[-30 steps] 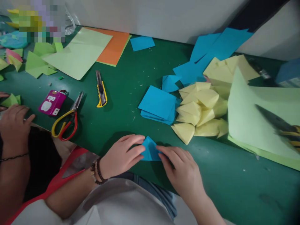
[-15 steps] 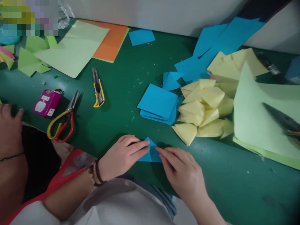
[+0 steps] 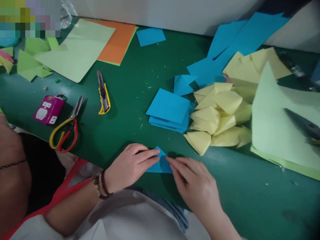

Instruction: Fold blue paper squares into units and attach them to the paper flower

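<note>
1. Paper [image 3: 163,164], bright blue and folded to a triangle, lies on the green table [image 3: 125,126] at the near edge, between the two hands. Its peak points away from the person; its bottom edge looks straight, and fingers cover part of both sides.
2. The left hand [image 3: 128,167] lays outstretched fingers over the paper's left side; whether it pinches cannot be told.
3. The right hand [image 3: 196,178] has its fingertips on the right side, bent inward; whether they pinch is also unclear.
4. Beyond the hands sits a stack of blue squares [image 3: 168,108], just beside pale yellow folded pieces [image 3: 220,116].
5. Farther left lie a yellow cutter [image 3: 104,96], then scissors [image 3: 71,125] with one yellow and one red handle.
6. Beside the scissors, a purple box [image 3: 48,110] shows a white rounded shape and small pale labels, their marks too small to read.
</note>
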A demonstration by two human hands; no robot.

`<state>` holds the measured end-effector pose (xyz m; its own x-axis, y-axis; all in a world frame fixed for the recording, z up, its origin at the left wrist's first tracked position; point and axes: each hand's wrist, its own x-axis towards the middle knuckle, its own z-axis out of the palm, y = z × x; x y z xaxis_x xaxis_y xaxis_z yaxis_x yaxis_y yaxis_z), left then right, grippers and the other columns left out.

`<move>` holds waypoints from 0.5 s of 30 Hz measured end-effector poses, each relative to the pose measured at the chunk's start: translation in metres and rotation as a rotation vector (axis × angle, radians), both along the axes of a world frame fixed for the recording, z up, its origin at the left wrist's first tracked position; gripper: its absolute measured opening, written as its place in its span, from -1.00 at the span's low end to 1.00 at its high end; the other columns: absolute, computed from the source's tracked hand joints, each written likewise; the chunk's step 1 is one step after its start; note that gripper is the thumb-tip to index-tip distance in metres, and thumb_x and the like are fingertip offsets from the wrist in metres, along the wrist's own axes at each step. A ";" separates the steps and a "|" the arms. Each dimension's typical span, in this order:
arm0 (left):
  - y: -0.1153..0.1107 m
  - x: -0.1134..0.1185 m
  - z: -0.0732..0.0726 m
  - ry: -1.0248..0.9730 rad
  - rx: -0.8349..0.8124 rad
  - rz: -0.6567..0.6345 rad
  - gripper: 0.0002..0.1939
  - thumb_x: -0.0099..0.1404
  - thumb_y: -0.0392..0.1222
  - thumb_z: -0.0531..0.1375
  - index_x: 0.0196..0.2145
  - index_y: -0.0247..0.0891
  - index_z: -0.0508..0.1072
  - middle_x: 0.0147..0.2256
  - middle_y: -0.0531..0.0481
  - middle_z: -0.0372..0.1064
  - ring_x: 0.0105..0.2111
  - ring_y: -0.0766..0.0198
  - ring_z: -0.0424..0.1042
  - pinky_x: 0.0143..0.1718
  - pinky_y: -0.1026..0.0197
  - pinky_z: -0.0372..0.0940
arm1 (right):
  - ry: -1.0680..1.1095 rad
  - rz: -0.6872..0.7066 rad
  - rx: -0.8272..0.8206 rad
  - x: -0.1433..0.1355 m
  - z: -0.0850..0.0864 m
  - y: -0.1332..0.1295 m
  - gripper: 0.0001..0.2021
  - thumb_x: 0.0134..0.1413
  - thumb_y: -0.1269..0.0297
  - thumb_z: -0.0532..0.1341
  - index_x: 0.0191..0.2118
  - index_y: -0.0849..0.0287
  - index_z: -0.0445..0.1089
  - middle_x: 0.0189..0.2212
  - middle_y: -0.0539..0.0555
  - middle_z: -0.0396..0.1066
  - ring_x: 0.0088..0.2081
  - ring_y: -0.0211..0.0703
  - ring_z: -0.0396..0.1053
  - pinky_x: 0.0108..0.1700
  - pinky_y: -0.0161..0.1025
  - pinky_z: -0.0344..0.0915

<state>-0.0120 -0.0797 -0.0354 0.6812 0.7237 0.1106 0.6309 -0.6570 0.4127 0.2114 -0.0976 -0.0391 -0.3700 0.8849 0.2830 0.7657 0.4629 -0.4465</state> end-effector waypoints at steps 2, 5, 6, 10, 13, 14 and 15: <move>0.001 0.000 0.000 -0.007 -0.007 0.006 -0.70 0.47 -0.24 0.02 0.08 -0.22 0.42 0.13 -0.01 0.37 -0.04 0.20 0.30 -0.02 0.09 0.29 | -0.001 0.003 0.002 0.000 -0.001 0.000 -0.81 0.24 0.42 0.15 -0.15 0.20 0.52 -0.36 0.07 0.46 -0.34 -0.21 0.37 -0.27 -0.24 0.27; 0.002 -0.001 0.000 -0.020 -0.027 -0.001 -0.69 0.48 -0.18 0.02 0.08 -0.21 0.42 0.13 0.00 0.37 -0.03 0.18 0.30 -0.03 0.08 0.29 | -0.005 -0.003 0.002 0.000 -0.002 0.001 -0.80 0.24 0.41 0.14 -0.15 0.19 0.52 -0.37 0.07 0.46 -0.34 -0.20 0.38 -0.28 -0.24 0.27; 0.003 -0.001 0.000 -0.021 -0.037 -0.005 -0.69 0.48 -0.15 0.02 0.08 -0.21 0.42 0.13 0.00 0.37 -0.02 0.18 0.29 -0.02 0.08 0.28 | -0.007 -0.003 0.000 0.000 -0.003 0.002 -0.80 0.24 0.41 0.14 -0.15 0.19 0.52 -0.37 0.07 0.46 -0.34 -0.20 0.39 -0.28 -0.23 0.28; 0.003 -0.002 -0.001 -0.026 -0.070 -0.008 -0.69 0.45 -0.09 0.06 0.06 -0.20 0.42 0.14 0.03 0.35 -0.02 0.16 0.28 -0.01 0.06 0.28 | -0.017 -0.012 0.008 0.002 0.003 -0.003 -0.81 0.23 0.39 0.15 -0.11 0.19 0.48 -0.31 0.11 0.49 -0.29 -0.15 0.43 -0.24 -0.20 0.32; 0.003 -0.002 -0.002 -0.037 -0.063 -0.005 -0.70 0.42 -0.11 0.11 0.04 -0.21 0.43 0.14 0.08 0.35 -0.03 0.15 0.28 -0.03 0.06 0.29 | -0.001 -0.061 0.028 0.000 0.015 -0.020 -0.80 0.20 0.41 0.18 -0.07 0.16 0.41 -0.11 0.17 0.51 -0.20 -0.09 0.47 -0.17 -0.15 0.36; 0.002 -0.002 -0.002 -0.041 -0.057 -0.005 -0.71 0.41 -0.11 0.12 0.03 -0.21 0.44 0.14 0.08 0.36 -0.04 0.15 0.28 -0.03 0.06 0.29 | 0.046 -0.051 -0.009 -0.002 0.019 -0.028 -0.79 0.19 0.43 0.17 -0.07 0.15 0.39 -0.06 0.18 0.50 -0.20 -0.12 0.48 -0.17 -0.17 0.38; 0.002 -0.002 -0.002 -0.043 -0.052 -0.004 -0.72 0.41 -0.12 0.13 0.02 -0.21 0.44 0.13 0.08 0.37 -0.04 0.15 0.29 -0.04 0.07 0.29 | 0.119 -0.019 -0.095 -0.006 0.022 -0.036 -0.80 0.19 0.45 0.15 -0.07 0.14 0.36 -0.03 0.18 0.49 -0.27 -0.19 0.49 -0.23 -0.24 0.41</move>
<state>-0.0138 -0.0772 -0.0376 0.6799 0.7261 0.1022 0.6090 -0.6368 0.4728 0.2059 -0.1337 -0.0167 -0.3218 0.9162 0.2389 0.7128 0.4005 -0.5757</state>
